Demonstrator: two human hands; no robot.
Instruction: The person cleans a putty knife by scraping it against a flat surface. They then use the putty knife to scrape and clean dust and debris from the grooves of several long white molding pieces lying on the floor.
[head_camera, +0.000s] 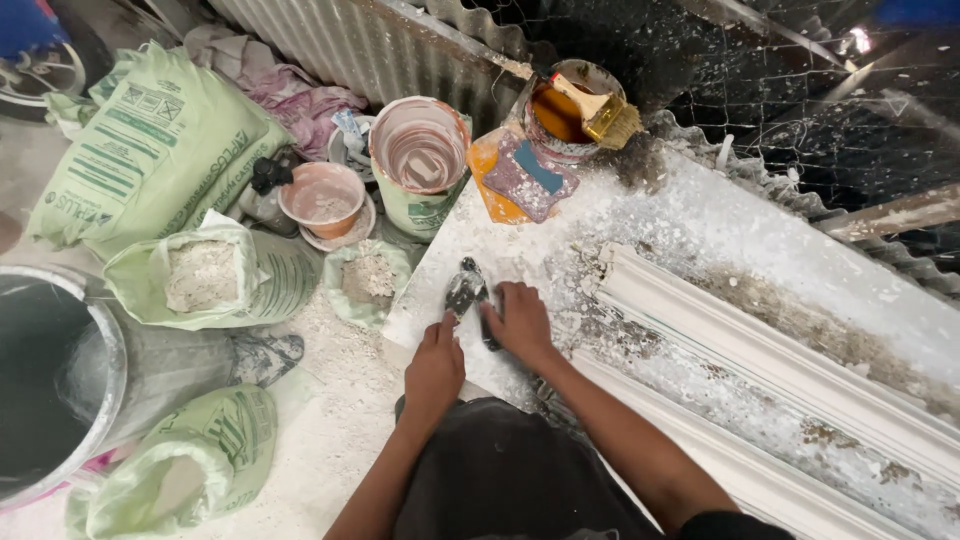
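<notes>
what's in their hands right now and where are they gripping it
A plaster-caked scraper. The left hand touches its blade's near edge; the right hand seems to grip the handle, mostly hidden.

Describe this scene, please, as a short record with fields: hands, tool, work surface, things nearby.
left hand: left hand rests on the white plaster-dusted slab, touching the small grey putty knife
right hand: right hand is beside the knife, closed around a dark handle
work surface: slab edge, beside a white ridged cornice moulding
nearby: pale pink plastic bucket; yellow-bristled paintbrush on an orange-stained tin; open green sack of white powder
</notes>
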